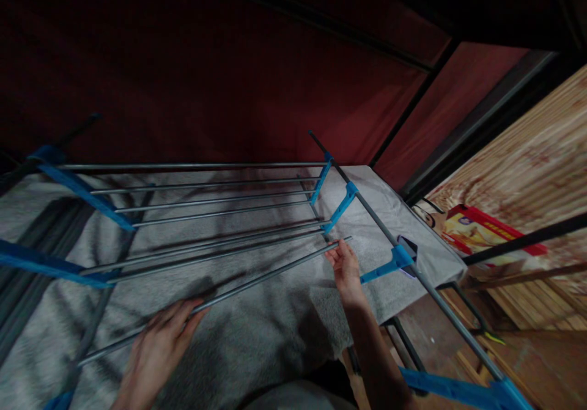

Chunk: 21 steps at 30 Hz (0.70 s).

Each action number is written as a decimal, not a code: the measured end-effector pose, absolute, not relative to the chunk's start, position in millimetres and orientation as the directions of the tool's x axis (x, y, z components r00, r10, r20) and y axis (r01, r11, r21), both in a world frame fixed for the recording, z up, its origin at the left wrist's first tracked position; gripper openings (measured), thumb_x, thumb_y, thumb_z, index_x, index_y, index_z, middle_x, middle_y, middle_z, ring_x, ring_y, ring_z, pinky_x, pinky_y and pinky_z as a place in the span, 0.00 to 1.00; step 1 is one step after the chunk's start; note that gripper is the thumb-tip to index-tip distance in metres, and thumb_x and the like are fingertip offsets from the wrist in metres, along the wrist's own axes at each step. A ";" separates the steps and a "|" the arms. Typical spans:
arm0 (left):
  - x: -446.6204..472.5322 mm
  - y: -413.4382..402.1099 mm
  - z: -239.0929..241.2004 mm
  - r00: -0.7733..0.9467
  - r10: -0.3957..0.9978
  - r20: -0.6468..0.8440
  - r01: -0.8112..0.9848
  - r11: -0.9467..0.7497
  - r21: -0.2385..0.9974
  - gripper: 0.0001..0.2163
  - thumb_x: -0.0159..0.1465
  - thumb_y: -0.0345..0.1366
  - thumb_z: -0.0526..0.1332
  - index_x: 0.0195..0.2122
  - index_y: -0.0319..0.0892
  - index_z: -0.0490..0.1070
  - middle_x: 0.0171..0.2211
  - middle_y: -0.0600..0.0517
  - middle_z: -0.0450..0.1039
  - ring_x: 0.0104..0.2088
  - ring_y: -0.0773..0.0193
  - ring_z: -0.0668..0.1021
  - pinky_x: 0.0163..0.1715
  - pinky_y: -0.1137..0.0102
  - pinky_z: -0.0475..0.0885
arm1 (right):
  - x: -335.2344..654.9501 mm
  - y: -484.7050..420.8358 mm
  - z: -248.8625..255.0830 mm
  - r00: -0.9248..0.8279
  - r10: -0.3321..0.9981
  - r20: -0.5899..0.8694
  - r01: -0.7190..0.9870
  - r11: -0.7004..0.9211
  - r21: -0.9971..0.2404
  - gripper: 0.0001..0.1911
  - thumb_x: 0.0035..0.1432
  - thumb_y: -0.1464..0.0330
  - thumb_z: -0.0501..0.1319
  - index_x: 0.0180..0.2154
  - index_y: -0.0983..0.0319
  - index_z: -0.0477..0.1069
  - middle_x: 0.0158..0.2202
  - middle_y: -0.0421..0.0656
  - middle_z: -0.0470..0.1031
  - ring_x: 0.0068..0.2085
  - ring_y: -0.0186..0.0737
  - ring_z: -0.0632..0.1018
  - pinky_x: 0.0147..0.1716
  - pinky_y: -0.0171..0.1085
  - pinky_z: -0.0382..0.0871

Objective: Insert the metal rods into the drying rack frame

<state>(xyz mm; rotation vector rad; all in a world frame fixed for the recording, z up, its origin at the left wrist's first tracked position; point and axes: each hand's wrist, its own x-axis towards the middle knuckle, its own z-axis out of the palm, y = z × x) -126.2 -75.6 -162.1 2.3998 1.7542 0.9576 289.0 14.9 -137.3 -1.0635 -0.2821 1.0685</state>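
Noted metal rod (257, 279) pinched at tip by right hand (345, 266) grip, clasped lower by left hand (158, 343) grip. Judged light, stiff, slippery; best held near ends.

Grey rods (215, 211); blue brackets (340, 207); grey cloth (257, 330); red wall (183, 80)

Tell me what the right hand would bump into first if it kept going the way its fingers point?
The right hand already holds the rod at its end. Going on, it would probably hit the blue bracket just ahead, though depth is hard to judge.
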 end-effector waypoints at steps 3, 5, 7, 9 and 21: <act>-135.3 -75.2 -162.7 0.176 0.854 0.490 0.882 -0.358 0.307 0.18 0.74 0.53 0.53 0.44 0.50 0.80 0.40 0.51 0.85 0.39 0.54 0.86 0.41 0.62 0.80 | 287.5 15.8 -137.1 0.499 0.820 -0.279 -0.573 0.071 -0.816 0.18 0.49 0.59 0.79 0.31 0.57 0.72 0.29 0.36 0.83 0.26 0.33 0.81 0.30 0.33 0.80; -135.2 -74.6 -162.4 0.196 0.848 0.492 0.884 -0.370 0.286 0.19 0.75 0.54 0.53 0.45 0.50 0.80 0.40 0.51 0.86 0.40 0.54 0.86 0.42 0.61 0.80 | 287.1 16.1 -137.7 0.489 0.832 -0.263 -0.567 0.074 -0.821 0.18 0.50 0.58 0.79 0.32 0.57 0.73 0.31 0.36 0.84 0.27 0.33 0.82 0.30 0.33 0.80; -132.5 -74.2 -161.9 0.212 0.851 0.481 0.880 -0.380 0.284 0.20 0.75 0.54 0.52 0.45 0.50 0.80 0.40 0.51 0.86 0.39 0.54 0.86 0.41 0.61 0.80 | 288.0 16.2 -138.6 0.482 0.842 -0.242 -0.558 0.082 -0.826 0.18 0.51 0.58 0.79 0.33 0.57 0.73 0.32 0.36 0.84 0.28 0.33 0.82 0.31 0.34 0.81; -129.3 -74.2 -161.9 0.210 0.864 0.459 0.878 -0.373 0.301 0.20 0.75 0.54 0.52 0.46 0.50 0.80 0.40 0.51 0.86 0.38 0.54 0.87 0.40 0.62 0.81 | 290.3 16.3 -139.7 0.480 0.846 -0.232 -0.555 0.088 -0.827 0.17 0.52 0.58 0.78 0.33 0.57 0.73 0.31 0.36 0.83 0.27 0.33 0.82 0.32 0.35 0.82; -143.3 -76.3 -158.3 0.149 0.838 0.525 0.873 -0.360 0.328 0.20 0.75 0.58 0.52 0.43 0.51 0.75 0.35 0.52 0.85 0.33 0.56 0.85 0.35 0.65 0.78 | 298.2 18.0 -143.4 0.503 0.819 -0.275 -0.589 0.092 -0.803 0.20 0.44 0.61 0.81 0.29 0.57 0.72 0.26 0.33 0.80 0.27 0.33 0.81 0.32 0.33 0.81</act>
